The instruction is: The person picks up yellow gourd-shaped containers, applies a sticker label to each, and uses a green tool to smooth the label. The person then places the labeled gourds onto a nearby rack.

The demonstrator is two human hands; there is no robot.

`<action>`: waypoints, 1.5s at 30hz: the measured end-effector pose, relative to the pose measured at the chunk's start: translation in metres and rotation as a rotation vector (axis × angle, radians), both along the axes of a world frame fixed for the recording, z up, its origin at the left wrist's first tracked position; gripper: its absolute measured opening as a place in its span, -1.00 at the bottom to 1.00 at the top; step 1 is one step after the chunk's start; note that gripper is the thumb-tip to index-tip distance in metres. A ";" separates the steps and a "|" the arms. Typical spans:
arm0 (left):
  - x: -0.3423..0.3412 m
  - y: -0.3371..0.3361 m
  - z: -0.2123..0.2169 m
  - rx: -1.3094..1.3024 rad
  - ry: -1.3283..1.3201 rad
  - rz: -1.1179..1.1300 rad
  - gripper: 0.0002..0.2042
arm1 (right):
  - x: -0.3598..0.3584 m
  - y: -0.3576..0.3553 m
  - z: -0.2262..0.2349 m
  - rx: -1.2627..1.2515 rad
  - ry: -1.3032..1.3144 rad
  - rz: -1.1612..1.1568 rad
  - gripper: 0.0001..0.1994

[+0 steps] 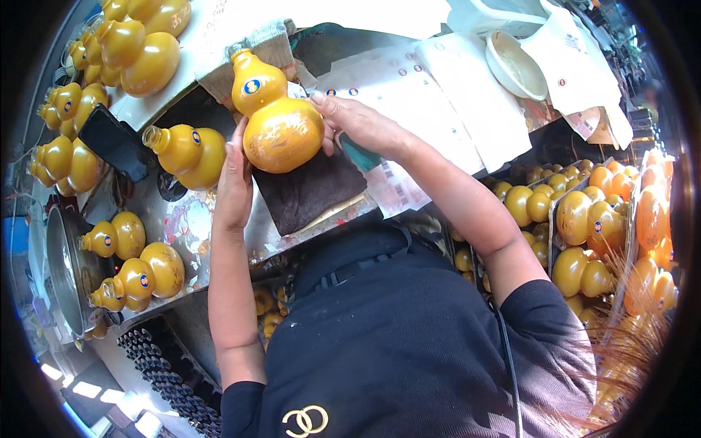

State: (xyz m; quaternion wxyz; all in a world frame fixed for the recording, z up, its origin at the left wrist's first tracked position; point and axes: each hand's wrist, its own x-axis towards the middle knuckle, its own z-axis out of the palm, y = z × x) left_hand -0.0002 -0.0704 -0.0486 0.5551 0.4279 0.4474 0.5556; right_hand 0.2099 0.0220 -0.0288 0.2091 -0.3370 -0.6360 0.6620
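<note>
Between my two hands is a glossy yellow gourd-shaped bottle, its neck pointing away from me. A small blue oval sticker sits on its upper bulb. My left hand is against the lower bulb's left side, fingers partly hidden behind it. On the other side, my right hand grips the bottle with the thumb near its waist. A teal object shows under the right palm; its kind is unclear. Beneath the bottle lies a dark cloth at the table's near edge. Another gourd-shaped bottle is just left of my left hand.
More yellow bottles stand along the left, near a dark phone and a metal basin. White sticker sheets cover the table's right, with a shallow pale bowl beyond. Crates of bottles stand at my right.
</note>
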 end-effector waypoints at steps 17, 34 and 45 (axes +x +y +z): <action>0.009 0.005 0.007 -0.056 -0.008 0.107 -0.40 | -0.010 -0.009 0.029 0.006 -0.137 -0.043 -0.40; 0.007 -0.002 0.010 0.030 0.258 -0.009 0.01 | 0.015 -0.020 0.004 -0.440 0.535 -0.336 -0.65; -0.004 0.000 -0.001 -0.005 0.027 -0.061 -0.31 | -0.007 -0.061 0.024 1.524 -0.130 -0.121 -0.72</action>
